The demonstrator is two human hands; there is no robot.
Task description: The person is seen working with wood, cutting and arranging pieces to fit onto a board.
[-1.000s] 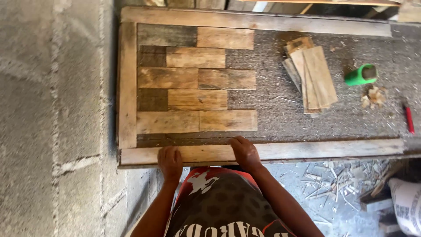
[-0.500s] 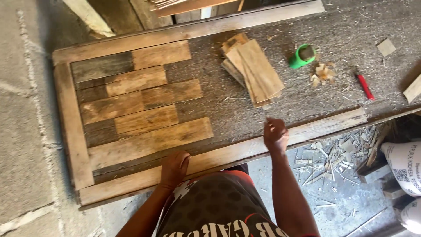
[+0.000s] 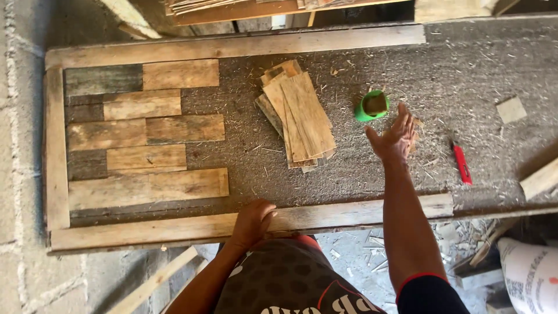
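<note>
From the head camera, the left hand (image 3: pixel 251 221) is resting curled on the wooden frame rail (image 3: pixel 325 216) at the desk's (image 3: pixel 465 75) near edge, gripping nothing. The right hand (image 3: pixel 394 138) is hovering spread wide and empty just below the green cup (image 3: pixel 372 105), which is lying on its side right of the stack of wood slats (image 3: pixel 299 116).

Head cam, steep look-down, close over workbench (image 3: pixel 349 35).
</note>
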